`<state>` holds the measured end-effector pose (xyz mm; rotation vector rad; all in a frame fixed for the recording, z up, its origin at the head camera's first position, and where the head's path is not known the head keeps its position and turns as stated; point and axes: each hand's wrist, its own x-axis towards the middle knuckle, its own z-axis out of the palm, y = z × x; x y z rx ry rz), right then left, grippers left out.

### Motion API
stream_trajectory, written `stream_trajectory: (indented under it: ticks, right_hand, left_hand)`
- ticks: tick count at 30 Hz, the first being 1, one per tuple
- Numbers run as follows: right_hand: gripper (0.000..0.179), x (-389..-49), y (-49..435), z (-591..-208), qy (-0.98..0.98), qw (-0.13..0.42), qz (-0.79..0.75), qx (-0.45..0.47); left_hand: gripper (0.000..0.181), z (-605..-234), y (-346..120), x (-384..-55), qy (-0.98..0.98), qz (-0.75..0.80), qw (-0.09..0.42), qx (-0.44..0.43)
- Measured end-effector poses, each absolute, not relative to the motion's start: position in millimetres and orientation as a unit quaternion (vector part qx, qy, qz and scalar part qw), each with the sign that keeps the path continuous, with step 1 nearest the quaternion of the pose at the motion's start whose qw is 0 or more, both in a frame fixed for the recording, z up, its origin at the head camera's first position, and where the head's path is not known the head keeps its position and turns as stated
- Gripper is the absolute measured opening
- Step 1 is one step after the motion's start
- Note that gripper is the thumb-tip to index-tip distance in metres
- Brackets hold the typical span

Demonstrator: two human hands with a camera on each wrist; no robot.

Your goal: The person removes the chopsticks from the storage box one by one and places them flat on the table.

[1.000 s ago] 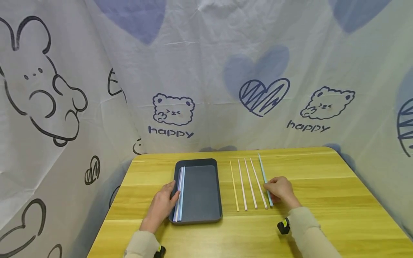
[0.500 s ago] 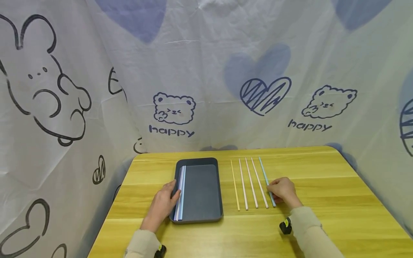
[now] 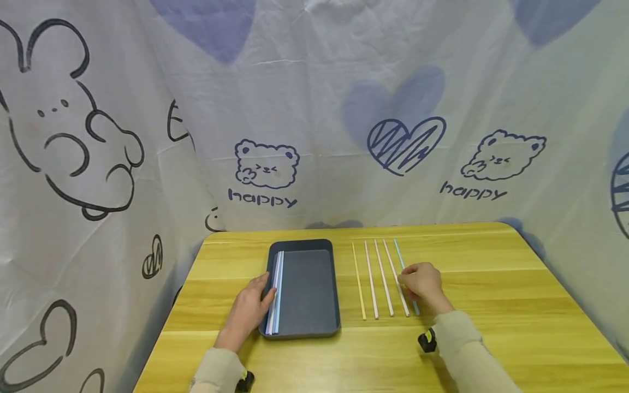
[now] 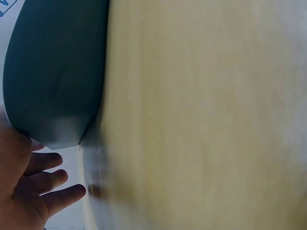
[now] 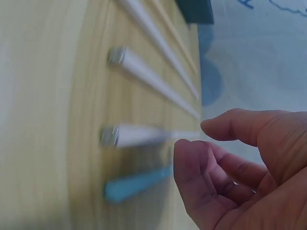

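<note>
Right of the dark-grey rectangular tray (image 3: 309, 289), the right hand (image 3: 423, 285), thumb and forefinger apart, hovers by a slim pinkish-white stick (image 3: 392, 267), likely light, stiff, best pinched mid-length

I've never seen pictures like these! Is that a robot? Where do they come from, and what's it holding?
No robot here: those are a person's own two bare hands. The wide picture comes from a camera on the person's head, looking forward and down. The two close-up pictures come from cameras on the wrists, one each.

On the wooden table is a dark tray, with some thin sticks along its left side. To its right lie a yellow stick, three pale sticks and a blue stick.

The left hand rests at the tray's left edge. The right hand is over the blue stick, and its close-up shows thumb and finger apart, with nothing seen between them.
</note>
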<state>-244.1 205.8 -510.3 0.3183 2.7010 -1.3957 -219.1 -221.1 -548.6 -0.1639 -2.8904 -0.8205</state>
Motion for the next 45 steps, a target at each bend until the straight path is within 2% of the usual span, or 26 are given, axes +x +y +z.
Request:
stream_trajectory:
  ticks: [16, 33, 45]
  right_hand:
    - [0.019, -252.0, 117.7, -494.9, 0.840, 0.067, -0.532, 0.080]
    - [0.010, -244.9, 42.7, -483.9, 0.817, 0.079, -0.570, 0.046]
    - [0.011, -239.8, -1.2, -497.4, 0.826, 0.099, -0.555, 0.019]
  left_hand:
    - [0.060, -550.7, -218.5, -214.6, -0.960, -0.264, 0.071, -0.055]
    - [0.055, -552.8, -219.1, -217.4, -0.959, -0.251, 0.107, -0.079]
    - [0.056, -547.9, -219.5, -216.6, -0.961, -0.250, 0.098, -0.072]
